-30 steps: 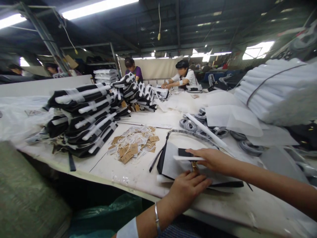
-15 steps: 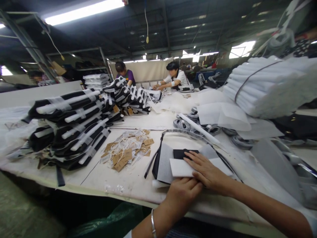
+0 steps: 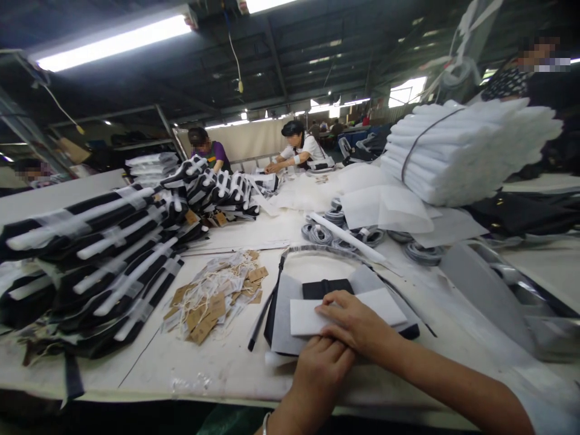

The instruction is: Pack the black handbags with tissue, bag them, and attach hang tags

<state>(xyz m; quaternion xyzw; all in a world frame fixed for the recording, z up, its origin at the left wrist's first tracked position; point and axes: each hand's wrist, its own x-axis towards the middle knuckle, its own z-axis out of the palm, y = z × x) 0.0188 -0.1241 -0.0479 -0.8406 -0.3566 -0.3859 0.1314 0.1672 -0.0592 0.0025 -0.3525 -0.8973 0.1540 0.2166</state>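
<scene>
A dark bag (image 3: 270, 320) lies flat at the table's near edge, with grey-white sheet (image 3: 287, 293) over it and its strap curving behind. On it are a small black piece (image 3: 327, 288) and a white foam strip (image 3: 304, 317). My right hand (image 3: 356, 320) rests on the foam strip, fingers somewhat apart. Beside it, my left hand (image 3: 322, 368) is at the bag's near edge, knuckles up and fingers curled under; what they grip is hidden. The two hands touch.
Left of the bag is a pile of brown tags (image 3: 206, 317), then stacked wrapped black bags (image 3: 113, 260). Behind lie coiled grey straps (image 3: 317, 234) and a white tube (image 3: 347, 237). A bound foam bundle (image 3: 435, 151) stands right. Two people work across the table.
The view has shifted, moving most things leftward. My right hand has slid off the small black piece, nearer me, onto the foam strip. My left hand stays at the near edge.
</scene>
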